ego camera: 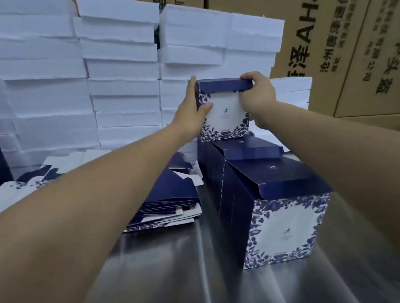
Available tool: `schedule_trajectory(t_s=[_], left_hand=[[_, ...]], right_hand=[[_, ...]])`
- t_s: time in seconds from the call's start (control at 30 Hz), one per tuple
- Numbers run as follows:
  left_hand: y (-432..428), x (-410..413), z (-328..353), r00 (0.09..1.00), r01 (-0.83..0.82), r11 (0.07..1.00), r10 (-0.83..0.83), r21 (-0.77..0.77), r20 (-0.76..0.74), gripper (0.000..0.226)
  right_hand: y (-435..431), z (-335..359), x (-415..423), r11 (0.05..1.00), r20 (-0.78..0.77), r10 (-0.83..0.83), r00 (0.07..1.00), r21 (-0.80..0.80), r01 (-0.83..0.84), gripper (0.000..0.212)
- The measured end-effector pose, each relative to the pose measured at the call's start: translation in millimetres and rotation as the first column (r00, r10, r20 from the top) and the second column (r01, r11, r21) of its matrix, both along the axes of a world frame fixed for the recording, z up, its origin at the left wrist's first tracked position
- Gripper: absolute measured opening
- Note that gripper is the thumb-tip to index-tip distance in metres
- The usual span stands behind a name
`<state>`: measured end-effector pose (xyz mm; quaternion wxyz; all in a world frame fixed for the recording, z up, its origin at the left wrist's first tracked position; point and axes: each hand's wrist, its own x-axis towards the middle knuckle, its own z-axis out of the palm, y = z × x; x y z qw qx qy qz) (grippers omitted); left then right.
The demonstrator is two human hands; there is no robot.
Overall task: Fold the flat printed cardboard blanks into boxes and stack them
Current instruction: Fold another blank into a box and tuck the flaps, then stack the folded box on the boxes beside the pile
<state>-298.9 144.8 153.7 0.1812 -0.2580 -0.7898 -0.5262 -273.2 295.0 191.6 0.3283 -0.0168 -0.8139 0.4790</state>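
A folded box (225, 116) with a dark blue top and a white face framed by blue leaves stands at the far end of a row of folded boxes. My left hand (193, 112) holds its left side, thumb on the front face. My right hand (258, 95) grips its upper right corner, fingers curled over the blue lid edge. A nearer folded box (281, 229) lies on the steel table, its lid flap slightly raised. Between them lies another dark blue box (250, 149). Flat printed blanks (170, 203) are piled to the left.
White foam trays (121, 68) are stacked high behind the table. Brown shipping cartons (354, 36) with black print rise at the back right. More blanks (8, 193) lie at the far left. The steel table (172, 277) stretches toward me.
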Motion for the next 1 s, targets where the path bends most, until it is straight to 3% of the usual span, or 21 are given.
schedule_trajectory(t_s=[0.13,0.2,0.27,0.37,0.43,0.5,0.6,0.73,0.87,0.9,1.0], left_hand=[[0.9,-18.7,-7.7,0.988,0.022,0.949,0.029,-0.315,0.155,0.081],[2.5,-20.3,-11.3,0.988,-0.032,0.938,0.082,-0.346,0.131,0.070],[-0.6,-15.8,-14.8,0.990,-0.074,0.949,0.108,-0.305,0.093,0.054],[-8.9,4.1,-24.8,0.987,-0.115,0.980,0.131,-0.164,0.092,0.050],[-14.3,27.3,-34.4,0.981,-0.140,0.990,0.138,0.001,0.134,0.045],[-25.0,57.4,-47.4,0.980,-0.122,0.984,0.098,0.129,0.176,0.037],[-53.0,116.4,-75.0,0.950,-0.051,0.949,-0.050,0.312,0.308,0.031],[-107.8,210.2,-119.4,0.913,-0.239,0.897,0.078,0.371,0.399,0.027],[-154.9,274.1,-138.6,0.872,-0.388,0.867,0.234,0.314,0.431,0.022],[-163.1,283.2,-140.2,0.867,-0.406,0.857,0.251,0.317,0.430,0.023],[-180.6,303.2,-144.1,0.848,-0.475,0.801,0.306,0.364,0.433,0.026]], right_hand=[[6.4,0.3,-16.5,0.988,0.086,-0.103,0.991,0.125,0.091,0.052],[9.0,2.5,-16.9,0.992,0.216,-0.075,0.973,0.115,0.051,0.062],[6.4,6.3,-10.6,0.993,0.284,-0.063,0.957,0.115,0.032,0.071],[-10.8,19.3,8.8,0.976,0.243,-0.077,0.967,0.215,0.023,0.076],[-29.5,32.6,29.0,0.987,0.188,-0.003,0.982,0.161,-0.028,0.063],[-57.5,40.8,60.8,0.992,0.176,0.114,0.978,0.034,-0.122,0.038],[-107.0,25.1,118.8,0.931,0.238,0.346,0.908,-0.204,-0.302,0.011],[-166.3,-55.8,181.5,0.873,0.313,0.446,0.839,-0.360,-0.330,0.016],[-215.2,-141.5,245.1,0.809,0.365,0.516,0.775,-0.505,-0.301,0.021],[-224.4,-156.9,254.6,0.815,0.328,0.504,0.799,-0.485,-0.315,0.021],[-244.0,-179.0,267.2,0.900,0.222,0.429,0.876,-0.184,-0.395,0.018]])
